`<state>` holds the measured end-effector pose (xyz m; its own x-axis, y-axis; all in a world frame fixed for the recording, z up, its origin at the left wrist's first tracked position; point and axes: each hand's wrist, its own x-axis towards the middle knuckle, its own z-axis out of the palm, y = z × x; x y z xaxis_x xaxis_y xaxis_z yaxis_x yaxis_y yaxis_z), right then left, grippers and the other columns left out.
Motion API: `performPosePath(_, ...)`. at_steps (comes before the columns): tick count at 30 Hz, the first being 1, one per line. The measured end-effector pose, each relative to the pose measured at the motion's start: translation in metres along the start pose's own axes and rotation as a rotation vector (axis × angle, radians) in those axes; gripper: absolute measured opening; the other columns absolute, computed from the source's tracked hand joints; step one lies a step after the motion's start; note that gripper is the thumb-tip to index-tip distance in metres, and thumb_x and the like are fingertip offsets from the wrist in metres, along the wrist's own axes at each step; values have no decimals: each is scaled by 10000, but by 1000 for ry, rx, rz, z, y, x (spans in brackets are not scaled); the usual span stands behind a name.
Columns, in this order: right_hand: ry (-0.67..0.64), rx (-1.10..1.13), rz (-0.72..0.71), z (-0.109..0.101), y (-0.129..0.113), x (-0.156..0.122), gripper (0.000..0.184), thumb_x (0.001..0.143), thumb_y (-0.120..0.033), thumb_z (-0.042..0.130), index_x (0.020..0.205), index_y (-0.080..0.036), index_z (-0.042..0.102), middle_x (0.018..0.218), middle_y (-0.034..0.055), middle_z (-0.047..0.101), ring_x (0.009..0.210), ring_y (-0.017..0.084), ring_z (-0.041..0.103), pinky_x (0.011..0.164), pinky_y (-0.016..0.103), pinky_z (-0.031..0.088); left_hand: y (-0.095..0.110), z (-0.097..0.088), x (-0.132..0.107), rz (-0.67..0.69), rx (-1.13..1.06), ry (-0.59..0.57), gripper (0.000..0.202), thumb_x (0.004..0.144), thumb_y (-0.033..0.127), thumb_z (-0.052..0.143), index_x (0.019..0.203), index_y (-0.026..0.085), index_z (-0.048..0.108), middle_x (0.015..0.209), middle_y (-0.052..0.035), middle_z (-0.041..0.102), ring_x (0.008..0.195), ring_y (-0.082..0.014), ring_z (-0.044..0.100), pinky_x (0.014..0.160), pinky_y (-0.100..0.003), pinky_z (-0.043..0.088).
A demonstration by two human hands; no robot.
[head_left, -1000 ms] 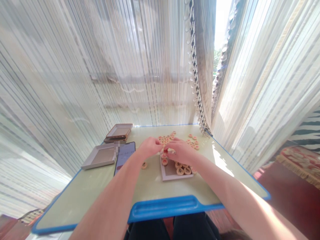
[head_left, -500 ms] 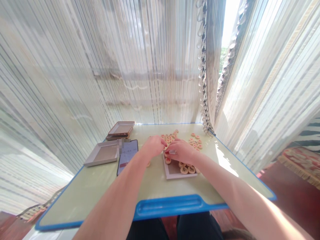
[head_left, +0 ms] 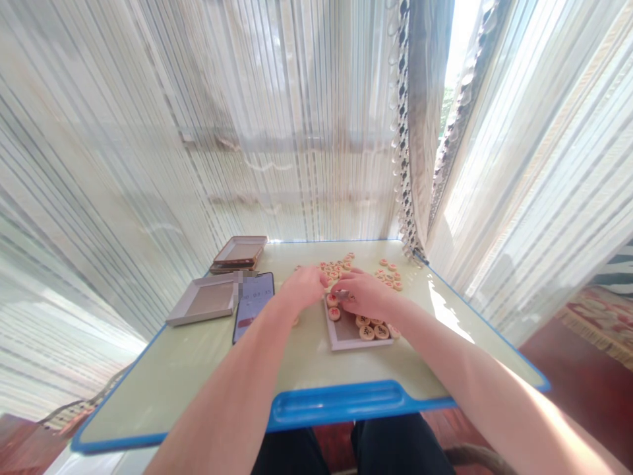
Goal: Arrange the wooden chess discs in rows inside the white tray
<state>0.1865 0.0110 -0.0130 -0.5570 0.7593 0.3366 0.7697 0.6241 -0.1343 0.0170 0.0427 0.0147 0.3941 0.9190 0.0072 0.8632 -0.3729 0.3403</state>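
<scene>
A small white-rimmed tray (head_left: 341, 344) lies on a pale green table with a blue edge (head_left: 336, 404). It holds several round wooden game pieces (head_left: 373, 331) with red or dark marks. My right hand (head_left: 368, 295) curls over the tray's far end, its fingers closed on something I cannot make out. My left hand (head_left: 305, 287) is just left of it, fingers bent down and pinched at the tray's far left corner. More loose pieces (head_left: 339, 267) lie in a cluster beyond both hands, and another group (head_left: 390, 276) sits further right.
A phone (head_left: 253, 303) with a lit screen lies left of my left arm. Beside it is an empty grey tray (head_left: 204, 301), and a brown-rimmed tray (head_left: 240, 252) sits behind. Sheer striped curtains (head_left: 198, 132) close in the table's far and right sides.
The view has shifted slightly, so the table sits a little to the right and higher. Both hands stay together at the tray's far end, with the fingers working closely.
</scene>
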Motion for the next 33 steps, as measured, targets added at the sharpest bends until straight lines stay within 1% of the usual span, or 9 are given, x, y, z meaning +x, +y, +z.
performPosePath(3,-3,-26,17,0,-2,1,257,730,-188,631,980,-208,686,899,65,647,928,225,528,841,345,421,4,-2,-2,18,58,-55,294,673,87,509,811,205,741,823,-57,711,757,-177,615,680,-252,442)
performPosePath(6,-2,-21,29,0,-4,2,266,745,-208,632,1004,-234,682,918,55,643,951,227,524,834,340,425,6,-3,-4,23,83,-55,279,672,90,504,775,198,739,751,-59,694,710,-179,594,635,-255,420)
performPosePath(9,-14,-15,43,0,-4,2,243,749,-210,641,986,-228,689,914,57,642,947,229,524,827,341,430,8,-3,-5,32,92,-63,280,672,97,492,763,200,736,742,-57,687,690,-178,583,608,-254,406)
performPosePath(13,-15,-39,11,3,-4,3,209,735,-216,666,942,-215,696,889,54,639,910,218,521,811,330,431,10,-4,-7,26,104,-59,277,668,109,478,753,192,729,721,-65,671,662,-178,570,585,-259,397)
performPosePath(18,-22,-35,21,4,-4,4,237,740,-215,659,976,-211,687,901,56,644,911,219,518,819,335,421,13,-6,-9,23,133,-62,292,665,104,455,753,185,722,675,-58,638,638,-162,543,530,-248,346)
performPosePath(21,-15,-26,28,3,-4,4,248,745,-212,656,991,-206,681,907,61,646,919,222,520,825,338,416,12,-4,-8,26,138,-49,292,673,107,453,757,188,720,686,-61,642,633,-161,538,544,-251,359)
performPosePath(24,-4,-4,24,2,-4,3,216,758,-217,647,971,-201,682,894,61,646,924,217,520,837,337,409,9,-3,-5,37,127,-41,290,680,110,458,760,193,724,699,-61,657,646,-161,549,584,-249,395)
performPosePath(29,-31,2,24,0,-5,2,214,752,-229,653,964,-210,676,895,54,635,932,209,515,835,333,409,8,-2,-3,33,146,-62,300,694,108,456,777,199,730,735,-60,677,677,-161,575,634,-249,431)
performPosePath(33,-40,28,59,-2,-9,3,192,795,-269,616,970,-218,674,931,59,637,957,213,516,864,344,407,10,-3,-4,27,176,-81,314,698,99,446,786,209,727,764,-57,686,693,-161,586,636,-246,435)
